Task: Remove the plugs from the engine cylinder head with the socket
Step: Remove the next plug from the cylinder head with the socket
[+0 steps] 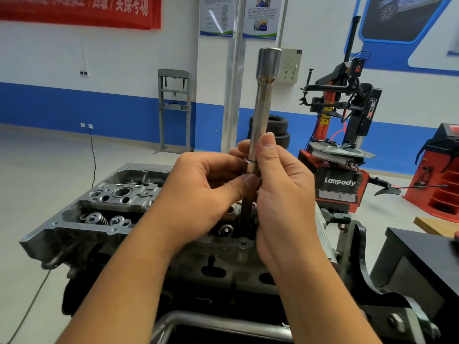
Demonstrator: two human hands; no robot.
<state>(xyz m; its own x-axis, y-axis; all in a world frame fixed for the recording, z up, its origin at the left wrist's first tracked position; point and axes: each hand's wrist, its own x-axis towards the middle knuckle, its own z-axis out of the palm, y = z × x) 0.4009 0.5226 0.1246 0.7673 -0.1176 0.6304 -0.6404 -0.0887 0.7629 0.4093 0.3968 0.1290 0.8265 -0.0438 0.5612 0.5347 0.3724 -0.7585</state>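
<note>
Workshop floor, pale and bare, with a blue-banded white wall behind.

Nearest: a metal stand tube [211, 321] at the bottom edge, carrying the cylinder head [119, 209]. No worktop under it, only the stand. Valve springs [95, 218] show in the open trough at the head's left end.

Over the head's right half, both hands meet around a long socket [264, 105]. It stands nearly upright, wide hex cup at the top, lower end hidden behind the fingers. Left hand [198, 194] pinches the dark lower stem with thumb and fingertips. Right hand [280, 192] grips the shaft just above, thumb lying up along the bright metal. Neither hand is free.

Cannot tell whether a plug sits in the socket or whether the lower end is still down in a plug well; the hands cover that spot.

Risks, as I judge them:
- Shaft is polished and the grip is fingertips only; a slip would drop the socket onto the head's machined face.
- If a plug is held inside, tilting it could let it fall out.
- Leaning the shaft sideways while seated could bind it in the well.

Farther right, a red and black tyre changer [340, 155]; beyond it stacked tyres [278, 132]. Far left, a grey press frame [175, 110] against the wall, red banner [79, 11] above.
</note>
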